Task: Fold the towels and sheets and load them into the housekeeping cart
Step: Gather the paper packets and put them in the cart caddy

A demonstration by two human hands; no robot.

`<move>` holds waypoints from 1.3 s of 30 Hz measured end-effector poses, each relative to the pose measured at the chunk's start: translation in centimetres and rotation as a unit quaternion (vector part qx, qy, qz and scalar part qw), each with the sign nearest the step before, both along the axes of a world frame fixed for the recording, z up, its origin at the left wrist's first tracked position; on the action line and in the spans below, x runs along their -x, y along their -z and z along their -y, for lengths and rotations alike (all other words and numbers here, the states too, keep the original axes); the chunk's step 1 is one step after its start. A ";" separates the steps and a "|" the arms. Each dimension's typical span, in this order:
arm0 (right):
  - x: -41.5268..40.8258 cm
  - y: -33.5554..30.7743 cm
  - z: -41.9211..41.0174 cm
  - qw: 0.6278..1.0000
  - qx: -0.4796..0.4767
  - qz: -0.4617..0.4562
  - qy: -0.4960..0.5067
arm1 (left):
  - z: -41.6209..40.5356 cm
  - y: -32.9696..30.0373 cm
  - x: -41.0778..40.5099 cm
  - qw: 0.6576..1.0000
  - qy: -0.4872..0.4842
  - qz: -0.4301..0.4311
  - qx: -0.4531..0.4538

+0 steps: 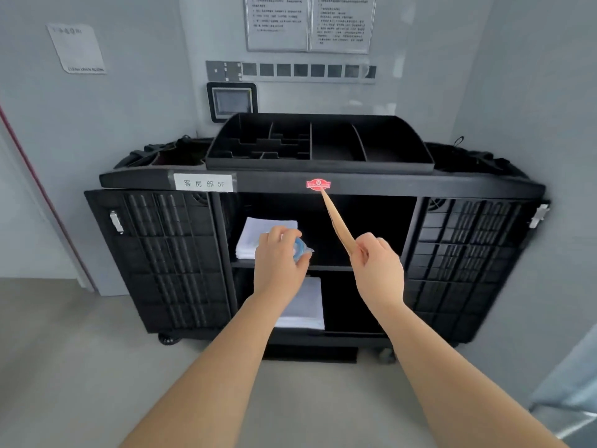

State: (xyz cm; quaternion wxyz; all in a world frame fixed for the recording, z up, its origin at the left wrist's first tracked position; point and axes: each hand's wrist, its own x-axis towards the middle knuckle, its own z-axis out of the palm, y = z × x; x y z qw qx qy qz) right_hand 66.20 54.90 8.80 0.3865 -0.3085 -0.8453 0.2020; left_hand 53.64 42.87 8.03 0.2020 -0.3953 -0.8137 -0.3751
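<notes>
Two stacks of folded white linen sit inside the housekeeping cart (323, 184): one stack of towels (258, 232) lies at the left of the upper shelf (329, 268), and a second folded stack (305, 305) lies on the lower shelf, directly below and partly hidden by the left forearm. Both stacks rest flat, with the right part of each shelf dark and hard to read.

Two bare hands reach in front of the open middle bay. The left hand (279, 257) has its fingers curled round a small clear packet with blue on it (302, 248), held just before the upper stack. The right hand (376, 257) pinches the lower end of one thin tan strip (336, 221), which slants up and left so that its tip meets the red badge (318, 184) on the cart's top rail.

Two louvred doors stand swung open, one at each side. One black divided tray (319, 142) sits on the cart's top, and one white label (203, 183) with printed characters is stuck on the rail at the left. Notices hang on the grey wall (135, 92) behind.
</notes>
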 end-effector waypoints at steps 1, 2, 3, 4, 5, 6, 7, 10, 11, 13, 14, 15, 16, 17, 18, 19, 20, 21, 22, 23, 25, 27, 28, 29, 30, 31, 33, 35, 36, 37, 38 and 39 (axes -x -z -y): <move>1.1 -0.2 -1.3 1.000 -0.002 -0.003 -0.001 | -1.4 -0.1 1.1 1.000 -0.001 -0.001 0.000; 2.3 -0.4 -2.6 1.000 -0.005 -0.006 -0.002 | -2.7 -0.2 2.3 1.000 -0.001 -0.003 -0.001; 3.5 -0.6 -4.0 1.000 -0.008 -0.009 -0.002 | -4.1 -0.3 3.5 1.000 -0.002 -0.007 -0.003; 4.8 -0.8 -5.4 1.000 -0.010 -0.011 0.000 | -5.6 -0.4 4.8 1.000 0.000 -0.011 -0.006; 6.2 -1.0 -6.8 1.000 -0.012 -0.013 0.003 | -7.0 -0.6 6.2 1.000 0.004 -0.013 -0.010; 7.7 -1.3 -8.1 1.000 -0.014 -0.016 0.005 | -8.4 -0.8 7.6 1.000 0.007 -0.015 -0.015; 9.3 -1.7 -9.5 1.000 -0.017 -0.019 0.007 | -9.8 -1.0 9.1 1.000 0.008 -0.016 -0.020; 14.2 -3.3 -13.9 0.999 -0.024 -0.023 0.009 | -14.1 -2.2 13.8 0.999 0.009 -0.014 -0.031; 15.8 -3.9 -15.3 0.999 -0.026 -0.023 0.009 | -15.5 -2.7 15.3 0.999 0.011 -0.015 -0.035; 18.7 -5.1 -18.2 0.999 -0.028 -0.030 0.013 | -18.3 -3.7 18.1 0.999 0.015 -0.019 -0.035; 19.9 -5.6 -19.5 0.999 -0.029 -0.034 0.013 | -19.7 -4.1 19.4 0.999 0.016 -0.022 -0.033; 21.1 -6.0 -20.8 0.999 -0.029 -0.039 0.012 | -21.1 -4.6 20.6 0.999 0.016 -0.023 -0.032; 22.2 -6.3 -22.0 0.999 -0.028 -0.045 0.010 | -22.4 -4.9 21.7 0.999 0.017 -0.023 -0.031; 23.3 -6.6 -23.4 0.998 -0.025 -0.051 0.007 | -23.8 -5.3 22.8 0.999 0.019 -0.023 -0.031; 24.2 -7.0 -24.3 0.998 -0.024 -0.056 0.005 | -24.7 -5.6 23.5 0.999 0.020 -0.027 -0.032; 25.1 -7.3 -25.3 0.998 -0.023 -0.059 0.002 | -25.7 -5.9 24.4 0.999 0.020 -0.032 -0.036; 26.2 -7.6 -26.6 0.998 -0.023 -0.063 -0.001 | -26.7 -6.2 25.3 0.998 0.018 -0.038 -0.039; 27.3 -8.0 -27.8 0.997 -0.021 -0.068 -0.004 | -27.8 -6.5 26.2 0.998 0.014 -0.045 -0.043; 28.4 -8.3 -29.1 0.997 -0.019 -0.075 -0.008 | -28.8 -6.8 27.2 0.998 0.009 -0.052 -0.046; 29.5 -8.6 -30.4 0.996 -0.017 -0.081 -0.012 | -29.9 -7.1 28.2 0.997 0.002 -0.059 -0.048; 31.6 -9.0 -33.0 0.995 -0.008 -0.097 -0.028 | -31.9 -7.7 30.1 0.996 -0.008 -0.068 -0.049; 33.5 -9.3 -35.5 0.993 0.000 -0.111 -0.044 | -33.9 -8.4 31.9 0.996 -0.018 -0.073 -0.048; 34.5 -9.4 -36.8 0.992 0.002 -0.115 -0.050 | -34.9 -8.7 32.7 0.996 -0.024 -0.075 -0.047; 35.4 -9.5 -37.9 0.992 0.003 -0.116 -0.053 | -35.9 -9.1 33.5 0.996 -0.030 -0.076 -0.047; 36.3 -9.5 -39.0 0.992 0.004 -0.115 -0.057 | -36.7 -9.3 34.3 0.996 -0.034 -0.075 -0.047; 37.2 -9.6 -39.9 0.992 0.004 -0.111 -0.061 | -37.4 -9.6 35.0 0.995 -0.036 -0.074 -0.047; 38.9 -9.7 -41.4 0.993 -0.001 -0.097 -0.071 | -38.6 -9.9 36.4 0.995 -0.041 -0.075 -0.047; 40.5 -9.8 -42.6 0.993 -0.004 -0.083 -0.080 | -39.4 -10.2 37.8 0.995 -0.049 -0.075 -0.046; 41.3 -9.9 -43.1 0.994 -0.005 -0.075 -0.083 | -39.8 -10.3 38.5 0.995 -0.052 -0.075 -0.043; 42.1 -9.8 -43.7 0.994 -0.004 -0.067 -0.084 | -40.2 -10.4 39.2 0.995 -0.055 -0.076 -0.038; 42.8 -9.8 -44.1 0.995 -0.002 -0.059 -0.084 | -40.5 -10.5 39.9 0.995 -0.055 -0.079 -0.034; 43.5 -9.8 -44.6 0.996 0.002 -0.047 -0.082 | -40.9 -10.6 40.5 0.995 -0.053 -0.083 -0.030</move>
